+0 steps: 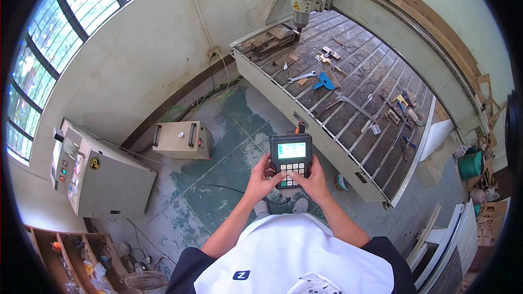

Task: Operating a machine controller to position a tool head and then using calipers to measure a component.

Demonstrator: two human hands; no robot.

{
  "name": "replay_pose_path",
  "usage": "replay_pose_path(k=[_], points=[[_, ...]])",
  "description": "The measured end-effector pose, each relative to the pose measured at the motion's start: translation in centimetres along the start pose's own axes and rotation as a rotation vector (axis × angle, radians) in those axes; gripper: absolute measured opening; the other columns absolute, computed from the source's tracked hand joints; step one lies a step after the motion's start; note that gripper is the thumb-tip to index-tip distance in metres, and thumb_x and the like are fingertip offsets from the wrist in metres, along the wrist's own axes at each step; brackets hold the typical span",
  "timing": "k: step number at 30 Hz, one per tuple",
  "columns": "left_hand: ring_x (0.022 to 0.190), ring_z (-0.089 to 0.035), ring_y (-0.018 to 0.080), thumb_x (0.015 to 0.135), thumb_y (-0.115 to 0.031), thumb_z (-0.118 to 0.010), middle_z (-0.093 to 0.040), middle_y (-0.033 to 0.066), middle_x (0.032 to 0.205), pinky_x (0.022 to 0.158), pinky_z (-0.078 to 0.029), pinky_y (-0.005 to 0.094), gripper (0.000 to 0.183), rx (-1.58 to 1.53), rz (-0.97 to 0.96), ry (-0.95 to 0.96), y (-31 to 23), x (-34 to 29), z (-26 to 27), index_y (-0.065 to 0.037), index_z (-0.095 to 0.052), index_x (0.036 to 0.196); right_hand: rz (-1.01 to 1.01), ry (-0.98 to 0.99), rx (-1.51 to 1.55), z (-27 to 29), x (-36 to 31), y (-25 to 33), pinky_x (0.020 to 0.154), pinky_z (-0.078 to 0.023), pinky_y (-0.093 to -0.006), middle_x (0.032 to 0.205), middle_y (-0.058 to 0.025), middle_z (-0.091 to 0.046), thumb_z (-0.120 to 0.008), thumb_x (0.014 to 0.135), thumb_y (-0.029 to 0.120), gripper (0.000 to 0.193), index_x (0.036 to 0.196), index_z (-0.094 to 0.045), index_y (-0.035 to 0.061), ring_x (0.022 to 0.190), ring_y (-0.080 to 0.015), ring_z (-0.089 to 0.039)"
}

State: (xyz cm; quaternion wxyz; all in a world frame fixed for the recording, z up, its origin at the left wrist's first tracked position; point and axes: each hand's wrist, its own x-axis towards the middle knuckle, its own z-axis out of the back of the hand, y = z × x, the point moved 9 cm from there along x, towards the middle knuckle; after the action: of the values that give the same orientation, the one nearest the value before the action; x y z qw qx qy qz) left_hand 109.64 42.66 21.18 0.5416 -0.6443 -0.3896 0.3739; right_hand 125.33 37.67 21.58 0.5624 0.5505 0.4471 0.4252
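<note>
Both my hands grip a black handheld controller (292, 151) with a lit screen and a keypad of pale buttons. My left hand (263, 177) wraps its left side, the thumb resting on the keys. On the opposite edge, my right hand (312, 178) holds on, its thumb also over the keypad. The fingers behind the controller are mostly hidden. Beyond it stands a CNC router's slotted bed (348, 147), with the spindle (302, 11) hanging over the far left corner near a vise (272, 41).
On the bed lie a wrench (302, 77), a blue-handled brush (324, 81) and several other tools. A beige box with handles (182, 140) sits on the floor at left, near a control cabinet (111, 177). Cables (210, 98) run along the wall. Shelves (73, 261) stand lower left.
</note>
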Motion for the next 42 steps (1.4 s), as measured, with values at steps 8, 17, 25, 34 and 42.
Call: replay_pose_path(k=[8,17,25,34,42], points=[[0.090,-0.062,0.0140,0.081,-0.002,-0.070,-0.062,0.0107,0.107,0.075,-0.052,0.0279,0.061,0.104,0.058,0.028,-0.1,-0.5,-0.2,0.002,-0.041,0.135,0.034,-0.074,-0.038,0.2,-0.1,-0.5,0.080,-0.053,-0.0333,0.104,-0.0162,-0.063,-0.078,0.074,0.010,0.057,0.117,-0.045,-0.0047,0.092,-0.0203,-0.065],[0.090,-0.063,0.0140,0.081,-0.003,-0.071,-0.062,0.0110,0.106,0.075,-0.052,0.0281,0.062,0.099,0.051,0.023,-0.2,-0.7,-0.1,0.002,-0.041,0.135,0.034,-0.070,0.014,-0.3,-0.5,0.4,0.081,-0.052,-0.0328,0.103,-0.0152,-0.063,-0.077,0.073,0.010,0.057,0.118,-0.045,-0.0049,0.092,-0.0190,-0.064],[0.090,-0.063,0.0140,0.081,-0.003,-0.071,-0.062,0.0108,0.106,0.075,-0.052,0.0277,0.062,0.105,0.037,0.030,-0.3,-0.8,-0.2,0.003,-0.041,0.134,0.051,-0.072,0.000,-0.1,-0.6,0.2,0.083,-0.052,-0.0331,0.105,-0.0149,-0.062,-0.076,0.074,0.008,0.057,0.119,-0.044,-0.0039,0.094,-0.0190,-0.064],[0.090,-0.063,0.0140,0.081,-0.004,-0.072,-0.062,0.0112,0.108,0.075,-0.052,0.0279,0.065,0.093,0.051,0.035,-0.4,-0.9,-0.2,0.004,-0.039,0.136,0.005,-0.062,0.036,-0.2,-0.7,0.2,0.083,-0.052,-0.0334,0.106,-0.0152,-0.062,-0.076,0.074,0.007,0.057,0.120,-0.044,-0.0042,0.096,-0.0193,-0.063],[0.090,-0.062,0.0142,0.081,-0.004,-0.072,-0.062,0.0120,0.109,0.075,-0.052,0.0280,0.065,0.084,0.043,0.039,-0.3,-0.8,-0.1,0.005,-0.039,0.136,0.002,-0.044,0.038,-0.3,-0.5,0.2,0.083,-0.052,-0.0324,0.105,-0.0158,-0.062,-0.076,0.074,0.008,0.058,0.120,-0.043,-0.0053,0.095,-0.0191,-0.064]])
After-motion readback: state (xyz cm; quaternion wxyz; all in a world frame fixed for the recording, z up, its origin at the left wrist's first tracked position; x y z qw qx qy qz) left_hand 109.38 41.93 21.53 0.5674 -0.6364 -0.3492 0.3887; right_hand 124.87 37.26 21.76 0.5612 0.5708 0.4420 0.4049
